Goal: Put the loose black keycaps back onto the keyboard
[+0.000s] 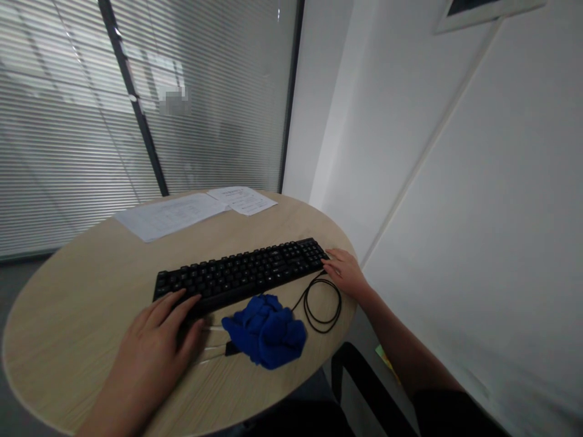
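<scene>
A black keyboard (pixel 241 272) lies at a slant on the round wooden table (pixel 82 303). At its left end my left hand (pixel 157 340) rests with fingers spread, the fingertips on the near left keys. My right hand (pixel 344 270) touches the keyboard's right end, its fingers extended and slightly apart. Between the hands, nearer the table's front edge, sits a crumpled blue cloth (pixel 268 331). Thin pale strips and a small dark piece stick out from the cloth's left side. A coiled black cable (pixel 322 305) lies right of the cloth, below my right hand.
Printed paper sheets (pixel 173 215) lie at the table's far side, one partly overlapping another. A black chair armrest (pixel 368 388) stands beyond the near right edge. Glass with blinds (pixel 218 121) is behind the table, and a white wall (pixel 478 212) rises on the right.
</scene>
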Motion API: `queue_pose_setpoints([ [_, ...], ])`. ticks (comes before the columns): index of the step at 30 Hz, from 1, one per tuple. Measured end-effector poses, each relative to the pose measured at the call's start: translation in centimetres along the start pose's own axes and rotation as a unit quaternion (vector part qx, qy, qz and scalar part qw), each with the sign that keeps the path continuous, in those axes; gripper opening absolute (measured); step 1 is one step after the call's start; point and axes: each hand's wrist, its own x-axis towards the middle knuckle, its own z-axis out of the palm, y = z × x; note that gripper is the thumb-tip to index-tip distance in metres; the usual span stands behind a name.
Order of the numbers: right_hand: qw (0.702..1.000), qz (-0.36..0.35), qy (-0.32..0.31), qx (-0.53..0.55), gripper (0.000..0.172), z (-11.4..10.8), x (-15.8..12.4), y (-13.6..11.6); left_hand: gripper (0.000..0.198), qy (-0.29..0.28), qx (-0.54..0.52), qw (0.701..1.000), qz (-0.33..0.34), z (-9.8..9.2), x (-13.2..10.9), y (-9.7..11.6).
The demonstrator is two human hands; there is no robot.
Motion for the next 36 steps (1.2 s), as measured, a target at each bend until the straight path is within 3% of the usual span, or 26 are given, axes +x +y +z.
queue_pose_setpoints([
  [4, 1.000, -0.003, 0.001, 0.001, 0.034, 0.0, -0.3, 0.2, 0.045, 0.012, 0.003, 1.000, -0.011, -1.0, 0.0, 1.0],
  [9, 1.000, -0.011, 0.003, 0.025, 0.039, 0.1, -0.7, 0.8, 0.046, -0.031, 0.027, 0.999, -0.015, -1.4, -0.1, 2.4],
  [12, 0.997, -0.010, 0.031, 0.062, 0.039, -0.6, -0.3, -0.7, 0.044, -0.043, 0.032, 0.998, -0.025, -1.5, -0.1, 2.8],
  [15, 0.990, -0.060, 0.025, 0.123, 0.031, -2.4, 0.9, -4.9, 0.041, -0.052, 0.021, 0.998, -0.039, -1.8, -0.1, 2.9],
  [21, 0.936, -0.194, -0.203, 0.212, 0.031, -6.0, 3.4, -16.2, 0.038, -0.023, -0.072, 0.995, -0.067, -2.4, -0.6, 2.8],
  [25, 0.924, -0.216, -0.256, 0.183, 0.048, -5.5, 4.1, -19.9, 0.035, 0.042, -0.144, 0.981, -0.123, -3.0, -0.7, 2.6],
  [29, 0.924, -0.206, -0.253, 0.198, 0.031, -4.3, 4.3, -20.4, 0.036, 0.118, -0.221, 0.947, -0.200, -3.6, -0.8, 2.4],
  [32, 0.932, -0.156, -0.222, 0.240, 0.030, -4.2, 4.8, -19.8, 0.038, 0.169, -0.276, 0.907, -0.269, -3.7, -1.0, 1.8],
  [34, 0.937, -0.120, -0.184, 0.273, 0.029, -4.6, 5.5, -19.2, 0.038, 0.184, -0.299, 0.888, -0.297, -3.7, -1.0, 1.4],
  [36, 0.940, -0.084, -0.136, 0.302, 0.027, -5.1, 6.4, -18.4, 0.035, 0.171, -0.299, 0.894, -0.288, -3.8, -1.0, 1.2],
])
